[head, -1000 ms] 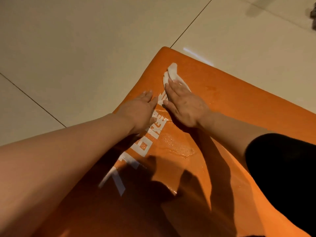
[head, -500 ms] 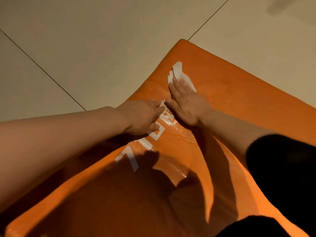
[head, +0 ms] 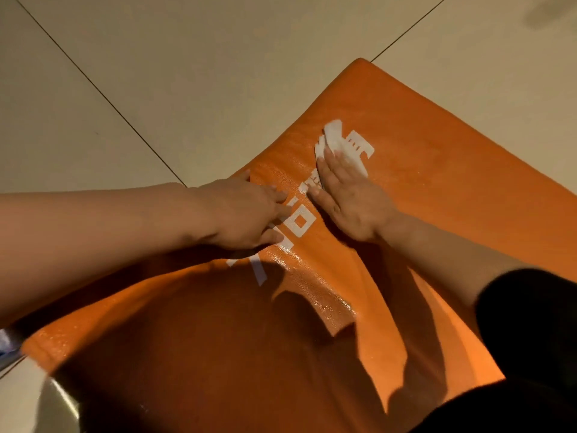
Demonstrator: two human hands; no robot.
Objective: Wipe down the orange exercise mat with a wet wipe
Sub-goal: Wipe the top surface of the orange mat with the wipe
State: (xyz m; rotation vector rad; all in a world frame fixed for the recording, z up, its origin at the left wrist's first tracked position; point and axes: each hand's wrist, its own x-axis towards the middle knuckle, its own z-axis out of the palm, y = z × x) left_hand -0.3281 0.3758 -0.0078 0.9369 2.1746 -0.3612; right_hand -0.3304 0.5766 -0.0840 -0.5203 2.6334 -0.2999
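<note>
Lying on tiled floor [head: 193, 67]: orange mat [head: 437, 189], surface wet and glossy.
Left hand [head: 246, 214]: flat on mat, fingers straight, over white lettering [head: 299, 223].
Right hand [head: 349, 195]: beside left, fingers straight, pressing wipe.
Wet wipe [head: 335, 140]: on mat, under right fingertips.

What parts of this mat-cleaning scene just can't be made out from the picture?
- Head view: most of the wet wipe lies hidden under the right hand.
- The white lettering is partly covered by the left hand.
- The orange mat is cut off by the frame's right and bottom edges.
</note>
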